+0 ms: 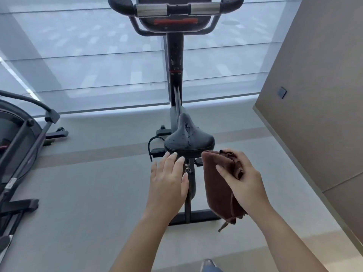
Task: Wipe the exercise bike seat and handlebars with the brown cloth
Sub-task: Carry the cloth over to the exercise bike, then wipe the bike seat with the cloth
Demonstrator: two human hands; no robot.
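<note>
The black exercise bike seat (189, 139) sits in the middle of the view, with scuff marks on its top. The handlebars (177, 9) with silver grips span the top edge above the black post. My right hand (243, 177) is closed on the brown cloth (218, 183), which hangs folded just below and to the right of the seat's rear edge. My left hand (169, 179) is flat with fingers apart, empty, its fingertips close under the seat's left rear edge.
Another black exercise machine (17, 146) stands at the left. A beige wall (314, 95) with a small dark switch (282, 92) runs along the right. Grey floor surrounds the bike, and a shaded window (88, 65) fills the back. The bike's pedal (156, 148) sticks out left of the seat.
</note>
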